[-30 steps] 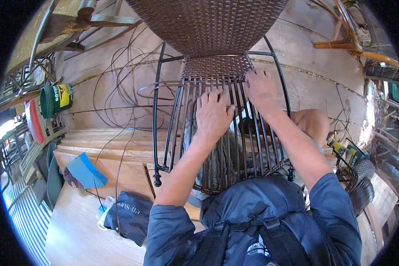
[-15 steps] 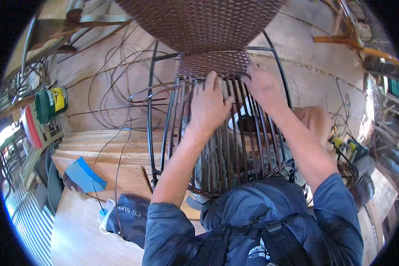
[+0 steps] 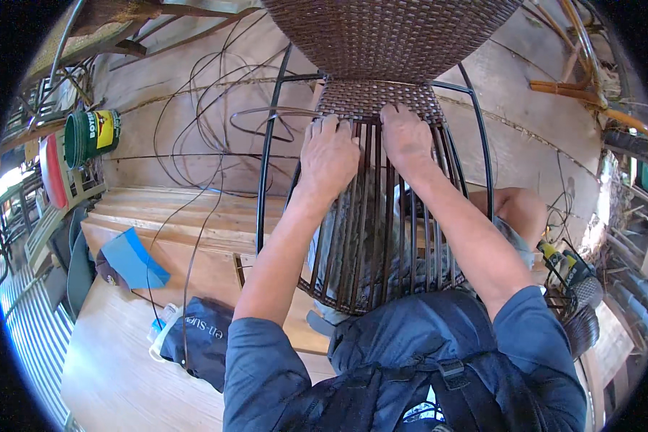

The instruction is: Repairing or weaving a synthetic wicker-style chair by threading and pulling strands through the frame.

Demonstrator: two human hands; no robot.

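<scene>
A brown woven wicker chair (image 3: 381, 43) on a black metal frame stands before me, its weave ending in a lower edge across bare lengthwise strips (image 3: 367, 216). At the left of that edge, my left hand (image 3: 329, 160) is closed, fingers curled over the outer strips and a brown wicker strand (image 3: 266, 113) that loops out leftward. My right hand (image 3: 407, 140) is closed too, its bent fingers pressing on the same edge right of centre, where the strand runs between both hands. The fingertips are partly hidden.
Long loose strands (image 3: 194, 122) lie coiled on the floor at left. Wooden planks (image 3: 187, 223), a blue sheet (image 3: 135, 258), a dark bag (image 3: 198, 342) and a green bucket (image 3: 86, 140) are on the left. A yellow-and-black tool (image 3: 561, 263) sits at right.
The chair appears further right in view. My left hand has shifted from mid-edge to the left end of the weave; my right hand has moved inward from the right end, and its fingers have curled.
</scene>
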